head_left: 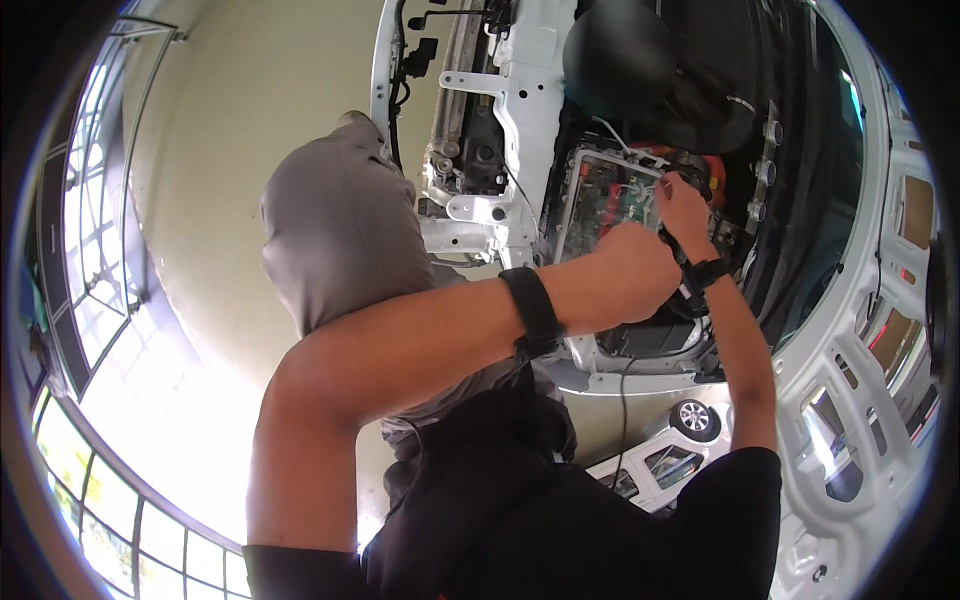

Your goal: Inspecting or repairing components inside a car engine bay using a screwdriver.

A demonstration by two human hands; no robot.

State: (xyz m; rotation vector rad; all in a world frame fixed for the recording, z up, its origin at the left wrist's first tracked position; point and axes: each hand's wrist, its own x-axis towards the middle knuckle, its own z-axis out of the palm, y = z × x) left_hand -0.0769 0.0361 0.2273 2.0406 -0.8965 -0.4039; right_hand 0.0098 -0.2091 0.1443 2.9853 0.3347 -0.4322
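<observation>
In the engine bay, an opened metal-framed box (572, 190) shows a green circuit board (632, 200) with red and white parts. My left hand (640, 268) is curled closed over the box's near right part. Its fingers are turned away, so what they hold is hidden. Just beyond it, my right hand (686, 208) is at the box's right edge, fingertips bent together close to the board. Whatever lies between those fingertips is too small to name. Thick orange cables (713, 175) run beside the right hand. Black bands circle both wrists.
A white car body front beam (530, 110) runs along the left of the bay. A dark rounded shape (620, 55) hangs over its far part. My bent knee (340, 220) is left of the car. A thin black cable (624, 420) hangs near my body. Another white car (655, 460) stands behind.
</observation>
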